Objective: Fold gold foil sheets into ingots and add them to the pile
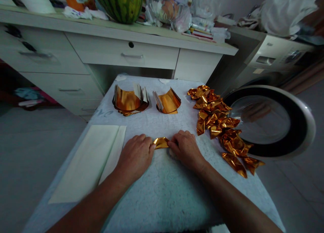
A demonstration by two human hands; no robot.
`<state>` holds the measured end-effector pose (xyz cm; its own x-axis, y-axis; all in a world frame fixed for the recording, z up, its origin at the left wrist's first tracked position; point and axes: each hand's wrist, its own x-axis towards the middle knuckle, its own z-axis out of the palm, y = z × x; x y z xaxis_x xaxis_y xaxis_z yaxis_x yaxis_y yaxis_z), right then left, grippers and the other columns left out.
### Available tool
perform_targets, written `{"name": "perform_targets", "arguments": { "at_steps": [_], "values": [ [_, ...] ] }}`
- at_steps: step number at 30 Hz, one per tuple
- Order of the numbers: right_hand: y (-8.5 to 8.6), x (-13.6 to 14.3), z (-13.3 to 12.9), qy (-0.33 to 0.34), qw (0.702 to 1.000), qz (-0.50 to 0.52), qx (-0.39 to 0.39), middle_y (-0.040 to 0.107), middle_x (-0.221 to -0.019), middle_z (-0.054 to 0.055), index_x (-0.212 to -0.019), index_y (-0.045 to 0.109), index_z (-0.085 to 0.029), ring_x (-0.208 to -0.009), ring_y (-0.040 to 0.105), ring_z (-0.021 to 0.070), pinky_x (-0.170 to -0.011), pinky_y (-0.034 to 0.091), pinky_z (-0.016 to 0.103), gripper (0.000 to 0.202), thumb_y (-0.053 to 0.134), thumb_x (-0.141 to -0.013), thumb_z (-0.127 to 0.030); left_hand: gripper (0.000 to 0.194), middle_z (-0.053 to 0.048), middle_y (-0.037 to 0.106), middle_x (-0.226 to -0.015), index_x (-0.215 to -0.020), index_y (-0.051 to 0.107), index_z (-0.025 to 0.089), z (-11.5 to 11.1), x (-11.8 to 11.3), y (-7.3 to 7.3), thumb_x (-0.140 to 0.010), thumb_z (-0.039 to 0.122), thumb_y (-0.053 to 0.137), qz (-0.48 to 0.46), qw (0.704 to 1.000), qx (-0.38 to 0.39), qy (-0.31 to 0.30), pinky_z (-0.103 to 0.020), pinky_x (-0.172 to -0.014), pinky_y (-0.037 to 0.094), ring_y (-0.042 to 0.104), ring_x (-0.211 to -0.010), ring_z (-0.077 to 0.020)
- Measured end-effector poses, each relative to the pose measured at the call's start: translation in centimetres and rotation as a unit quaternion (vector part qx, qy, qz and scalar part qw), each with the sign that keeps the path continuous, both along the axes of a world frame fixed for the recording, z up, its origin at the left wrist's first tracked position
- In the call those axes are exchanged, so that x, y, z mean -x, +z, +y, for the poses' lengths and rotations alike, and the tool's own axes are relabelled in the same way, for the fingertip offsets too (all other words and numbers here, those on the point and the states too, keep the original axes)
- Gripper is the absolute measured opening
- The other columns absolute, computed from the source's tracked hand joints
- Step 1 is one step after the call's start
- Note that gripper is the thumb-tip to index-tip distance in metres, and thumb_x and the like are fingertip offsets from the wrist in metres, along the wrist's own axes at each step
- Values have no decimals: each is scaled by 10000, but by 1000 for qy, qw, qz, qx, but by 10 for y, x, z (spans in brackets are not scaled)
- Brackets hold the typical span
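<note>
A small folded piece of gold foil paper [161,143] lies low over the cloth, stretched between my two hands. My left hand [136,155] pinches its left end, fingers curled in. At the other end my right hand [184,148] has its thumb and fingers closed on the foil. Beyond my hands stand two curved stacks of gold foil sheets, a larger stack [129,99] on the left and a smaller stack [168,101] beside it. To the right lies a heap of folded gold foil pieces [215,116], pointed at their ends.
A pale cloth covers the table [157,185]. Whitish folded paper [86,158] lies at the left. An open washing machine door [268,121] borders the right edge. Behind is a white desk [121,51] with a watermelon [120,3], plastic bags and other clutter on top.
</note>
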<state>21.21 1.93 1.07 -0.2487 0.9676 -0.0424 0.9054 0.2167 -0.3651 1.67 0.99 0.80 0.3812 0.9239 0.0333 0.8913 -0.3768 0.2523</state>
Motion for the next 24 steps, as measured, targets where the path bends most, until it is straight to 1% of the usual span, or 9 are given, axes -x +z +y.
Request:
{"name": "perform_targets", "arguments": {
  "at_steps": [5, 9, 14, 16, 18, 19, 21, 24],
  "values": [
    [-4, 1, -1, -18, 1000, 7, -14, 639, -843, 59, -769, 658, -184, -832, 523, 213, -737, 310, 346, 221, 617, -914, -346, 253, -55, 612, -772, -749, 588, 189, -1, 1, 0, -949, 267, 453, 26, 999, -26, 9, -363, -728, 467, 589, -767, -223],
    [-6, 0, -1, -34, 999, -4, -21, 636, -820, 50, -748, 653, -186, -816, 521, 205, -725, 297, 334, 252, 633, -903, -385, 250, -66, 623, -820, -786, 601, 183, -2, -1, 2, -958, 272, 443, 48, 998, 6, 26, -361, -760, 467, 595, -803, -224],
    [-7, -2, 0, -42, 999, -4, -25, 640, -818, 40, -737, 655, -186, -814, 526, 203, -721, 287, 328, 243, 632, -910, -353, 254, -85, 626, -869, -816, 586, 181, -2, -1, 4, -972, 264, 403, 53, 998, 30, 28, -389, -799, 457, 598, -846, -248],
    [-7, -2, 0, -43, 999, -1, -26, 639, -815, 41, -734, 655, -186, -816, 526, 207, -719, 284, 328, 240, 641, -904, -354, 201, -84, 629, -881, -845, 570, 182, -2, -1, 4, -963, 260, 427, 45, 998, 36, 34, -390, -795, 452, 599, -857, -255],
    [-8, -2, -1, -46, 999, 1, -27, 636, -809, 43, -732, 652, -186, -817, 523, 210, -719, 281, 329, 233, 648, -899, -347, 101, -78, 634, -903, -929, 553, 179, -3, 0, 3, -942, 241, 474, 23, 998, 42, 48, -380, -792, 449, 601, -873, -255],
    [-8, -2, -1, -47, 998, 4, -29, 633, -805, 43, -730, 648, -185, -812, 520, 210, -720, 281, 329, 228, 651, -896, -342, 84, -75, 636, -918, -982, 541, 178, -3, 0, 2, -930, 226, 495, 9, 997, 45, 55, -376, -796, 447, 602, -885, -254],
    [-9, -1, -2, -48, 998, 16, -32, 632, -806, 41, -744, 640, -184, -805, 516, 206, -724, 285, 329, 204, 660, -889, -325, 127, -68, 633, -938, -1045, 519, 180, -3, 1, 0, -919, 194, 509, -18, 997, 47, 56, -369, -809, 441, 598, -903, -248],
    [-12, 0, -2, -34, 996, 57, -52, 637, -847, 38, -831, 645, -184, -829, 513, 201, -746, 302, 327, 98, 656, -889, -262, 91, -52, 613, -930, -972, 538, 201, -1, 1, -3, -924, 154, 477, -44, 998, 43, 21, -364, -804, 423, 576, -902, -238]
  ]
}}
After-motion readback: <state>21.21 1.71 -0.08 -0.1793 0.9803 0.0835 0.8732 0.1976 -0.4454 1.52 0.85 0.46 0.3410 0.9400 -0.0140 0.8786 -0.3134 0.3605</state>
